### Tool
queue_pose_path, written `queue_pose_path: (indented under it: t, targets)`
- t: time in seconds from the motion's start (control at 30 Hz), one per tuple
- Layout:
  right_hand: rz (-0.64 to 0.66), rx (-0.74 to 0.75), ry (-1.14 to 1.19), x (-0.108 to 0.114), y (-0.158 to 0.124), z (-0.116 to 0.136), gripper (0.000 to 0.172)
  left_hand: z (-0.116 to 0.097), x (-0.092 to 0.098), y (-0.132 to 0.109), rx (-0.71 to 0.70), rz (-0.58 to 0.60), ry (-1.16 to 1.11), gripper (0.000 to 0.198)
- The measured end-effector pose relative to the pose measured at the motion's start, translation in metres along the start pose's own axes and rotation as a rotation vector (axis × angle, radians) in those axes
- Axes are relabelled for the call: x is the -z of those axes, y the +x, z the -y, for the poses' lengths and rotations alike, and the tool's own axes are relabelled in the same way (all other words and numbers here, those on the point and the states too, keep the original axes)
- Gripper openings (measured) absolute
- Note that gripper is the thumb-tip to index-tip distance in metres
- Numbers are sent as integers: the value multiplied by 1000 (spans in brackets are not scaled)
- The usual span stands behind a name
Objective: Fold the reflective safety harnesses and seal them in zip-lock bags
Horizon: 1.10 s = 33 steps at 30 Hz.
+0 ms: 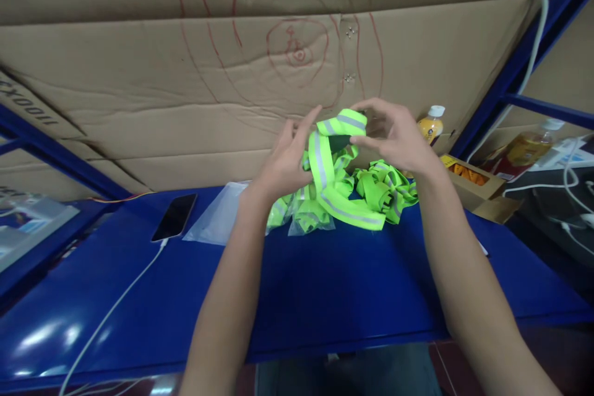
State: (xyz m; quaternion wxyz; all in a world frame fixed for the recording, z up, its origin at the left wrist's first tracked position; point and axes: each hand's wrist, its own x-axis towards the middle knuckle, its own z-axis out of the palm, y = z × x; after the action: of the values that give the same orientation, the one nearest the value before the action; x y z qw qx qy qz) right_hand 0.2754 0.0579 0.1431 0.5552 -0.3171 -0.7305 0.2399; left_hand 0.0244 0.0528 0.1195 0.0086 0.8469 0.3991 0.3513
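A neon-yellow reflective strap (321,164) with a grey stripe is looped up in front of me, one end trailing down to the right. My right hand (396,133) pinches the loop's upper part between thumb and fingers. Around the loop's left side curls my left hand (290,161), its fingers partly hidden behind the band. A dark patch shows inside the loop. Beneath it, more straps lie in clear plastic bags (310,216). To the right is a tangled pile of similar straps (387,189).
A charging phone (174,218) and a translucent plastic bag (216,213) lie left on the blue table (343,291). At the right stand a bottle with a white cap (431,125) and an open cardboard box (473,189). Marked cardboard (139,86) backs the table.
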Motion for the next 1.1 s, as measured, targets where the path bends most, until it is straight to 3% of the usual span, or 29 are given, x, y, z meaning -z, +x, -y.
queue_pose_path:
  t: [0.07, 0.2, 0.3, 0.33, 0.4, 0.5, 0.53, 0.67, 0.77, 0.9, 1.0, 1.1]
  targets:
    - [36, 56, -51, 0, 1, 2, 44, -3, 7, 0, -37, 35, -92, 105]
    - [91, 61, -10, -1, -1, 9, 42, -14, 18, 0, -143, 86, -369, 86]
    - [12, 29, 28, -2, -1, 11, 41, -17, 26, -1, -180, 218, -474, 86]
    - [-37, 23, 39, -2, -1, 11, 40, -17, 28, -1, -162, 213, -464, 85]
    - [-128, 9, 61, -3, 1, 9, 40, -20, 28, 0, -77, 59, -372, 76]
    - [-175, -36, 108, -8, 2, 4, 42, -33, 19, 2, 100, -326, -160, 52]
    - [-176, -49, 127, -10, 2, 3, 42, -39, 13, 3, 118, -376, -109, 46]
    - [-205, -99, 190, -19, 4, 1, 39, -53, -9, 7, -20, -240, -22, 39]
    - [-155, -161, 248, -19, 7, 1, 38, -44, -17, 10, -30, -232, -1, 43]
    - [-69, -236, 342, -17, 9, -1, 34, -24, -11, 11, 20, -245, -19, 38]
    - [-214, -276, 287, -16, 11, -8, 38, -18, -1, 9, 99, -253, -15, 31]
    - [-457, -138, 5, -14, 10, -9, 43, -18, 11, 7, 177, -237, -55, 25]
